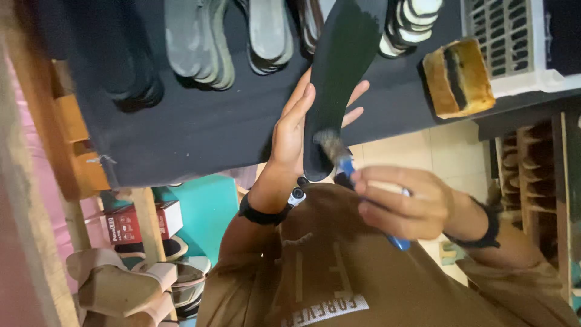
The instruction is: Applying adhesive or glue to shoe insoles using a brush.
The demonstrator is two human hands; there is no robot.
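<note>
Dark cloth-covered table [200, 127] fills the upper half of my feed. The view looks rotated, since the person's brown shirt [339, 266] sits at the bottom. Grey and black insoles [200, 42] lie in stacks along the far edge, more striped ones [411, 24] toward the right. A yellow sponge block [458, 77] with a dark stripe sits on the cloth beside a white plastic crate [514, 42]. Pale tiled floor [423, 151] shows past the table edge. Wooden rack [535, 163] at right, wooden frame [54, 133] at left, a teal box [209, 206] and a red-and-white carton [136, 221] below it, with pale heeled shoes [121, 284] lower left.

I see the left hand [296, 130] behind a black insole [342, 72], fingers spread flat and supporting it, thumb along its edge. The insole stands tilted above the table edge, heel end down.

My read on the right hand [402, 203]: fist closed round a blue-handled brush [345, 163]. Bristles touch the insole's lower end. Both wrists carry black bands.
</note>
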